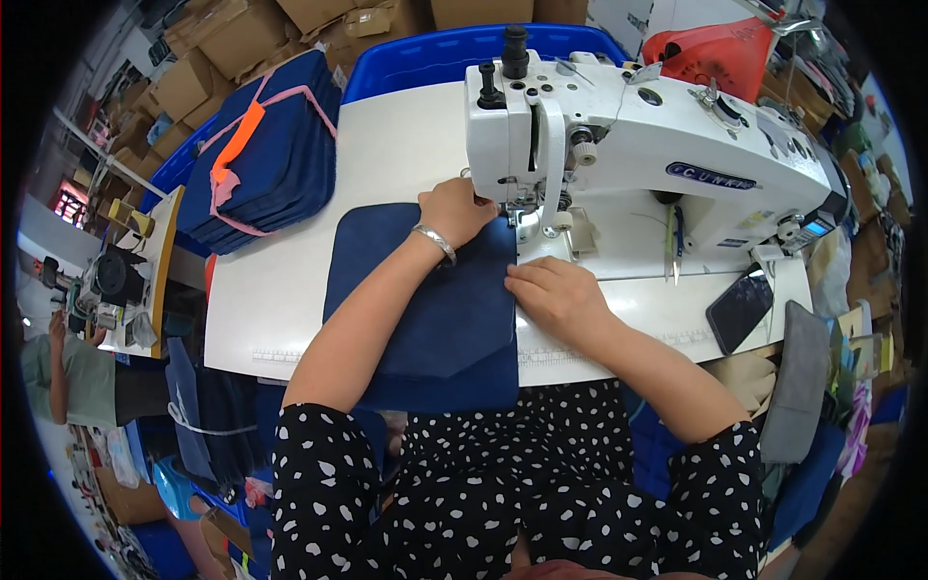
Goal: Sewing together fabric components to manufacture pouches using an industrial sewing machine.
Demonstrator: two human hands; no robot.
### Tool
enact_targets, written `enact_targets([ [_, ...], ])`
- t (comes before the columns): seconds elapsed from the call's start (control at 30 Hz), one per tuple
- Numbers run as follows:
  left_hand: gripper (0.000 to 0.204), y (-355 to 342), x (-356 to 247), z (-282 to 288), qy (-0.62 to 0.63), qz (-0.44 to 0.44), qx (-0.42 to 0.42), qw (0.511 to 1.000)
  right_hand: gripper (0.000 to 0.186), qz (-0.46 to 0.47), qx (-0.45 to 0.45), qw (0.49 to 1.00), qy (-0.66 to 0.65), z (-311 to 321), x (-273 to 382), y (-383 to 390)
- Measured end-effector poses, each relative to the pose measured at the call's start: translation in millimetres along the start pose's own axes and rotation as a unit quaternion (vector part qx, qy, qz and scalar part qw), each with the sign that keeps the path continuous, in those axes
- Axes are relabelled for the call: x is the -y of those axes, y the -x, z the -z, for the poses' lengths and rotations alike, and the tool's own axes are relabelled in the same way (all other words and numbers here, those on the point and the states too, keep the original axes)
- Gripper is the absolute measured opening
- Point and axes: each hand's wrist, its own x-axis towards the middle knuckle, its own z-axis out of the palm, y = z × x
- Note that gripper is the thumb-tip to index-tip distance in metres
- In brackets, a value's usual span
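A navy fabric panel [430, 319] with rounded far corners lies on the white sewing table, its near end hanging over the front edge. It looks like more than one layer. My left hand [454, 215], with a silver bracelet at the wrist, lies on the panel's far right part, its fingers pinched at the edge beside the presser foot [523, 217] of the white sewing machine [619, 126]. Lower on the same right edge, my right hand [559, 298] grips the fabric between thumb and curled fingers. Exactly how the fabric sits under the needle is hard to see.
Left on the table stands a stack of navy panels [280, 145] tied with pink strips. Scissors [673, 242] and a black phone [739, 307] lie at the right. Behind is a blue bin [416, 58]; a grey cloth piece [800, 382] hangs right. Another person [72, 377] works far left.
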Motion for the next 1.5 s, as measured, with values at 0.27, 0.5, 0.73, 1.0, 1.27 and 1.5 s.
enact_targets([
  [0.27, 0.040, 80, -4, -6, -0.188, -0.186, -0.210, 0.941, 0.026, -0.003, 0.042, 0.999, -0.007, 9, 9, 3],
  [0.5, 0.036, 202, -9, 23, 0.051, -0.306, 0.020, 0.950, 0.033, -0.027, 0.079, 0.994, -0.065, 40, 57, 27],
  [0.73, 0.023, 208, -7, 10, -0.009, -0.356, -0.069, 0.932, 0.024, -0.040, 0.049, 0.995, -0.075, 40, 74, 42],
  [1.0, 0.028, 200, -9, 8, -0.043, -0.430, -0.089, 0.897, 0.019, -0.044, 0.046, 0.996, -0.070, 41, 74, 45],
  [1.27, 0.034, 205, -4, 10, -0.062, -0.416, -0.080, 0.904, 0.020, -0.037, 0.085, 0.993, -0.072, 38, 74, 39],
  [1.5, 0.034, 228, 12, 13, 0.023, -0.329, -0.073, 0.941, 0.025, -0.036, 0.101, 0.994, -0.035, 44, 78, 43],
])
